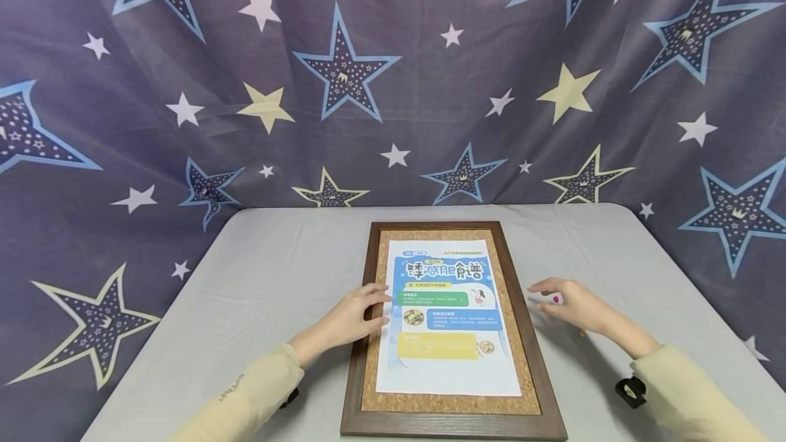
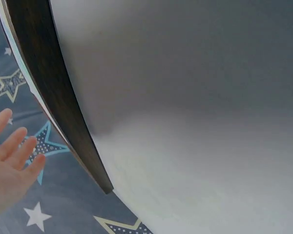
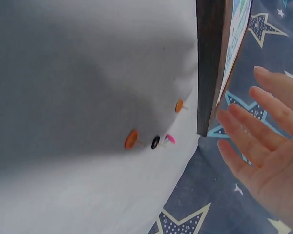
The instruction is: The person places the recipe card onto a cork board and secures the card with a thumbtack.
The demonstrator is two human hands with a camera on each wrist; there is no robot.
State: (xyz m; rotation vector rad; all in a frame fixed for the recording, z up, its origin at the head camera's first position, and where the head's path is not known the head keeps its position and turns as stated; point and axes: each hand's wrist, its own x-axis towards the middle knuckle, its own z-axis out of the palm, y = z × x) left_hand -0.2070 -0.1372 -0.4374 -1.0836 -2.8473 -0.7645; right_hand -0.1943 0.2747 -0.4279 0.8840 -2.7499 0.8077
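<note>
In the head view, a framed cork board [image 1: 453,425] lies on the grey-covered table [image 1: 264,278], its far end narrowing toward the star-patterned curtain [image 1: 405,26] at the far side. A printed sheet [image 1: 454,377] with blue, green and yellow panels lies on the cork, inside the brown frame. The left hand [image 1: 356,312] reaches over the left side of the frame, fingers parted and fingertips at the sheet's left edge; whether they press on the paper I cannot tell. The right hand [image 1: 574,302] is just right of the frame, thumb and fingers apart, with a pink pin [image 1: 556,298] showing in the gap between them. Pale yellow sleeves [image 1: 252,391] cover both forearms.

In the left wrist view, the left hand appears with its fingers spread wide. The frame's dark left side stands beside the bare tabletop, and a thin strip of the sheet shows above the wood.

In the right wrist view, the right hand is wide too, its palm showing. On the table right of the frame lie two orange pins [image 3: 131,139], a black pin [image 3: 156,142] and the pink one, the black just beside the pink.
</note>
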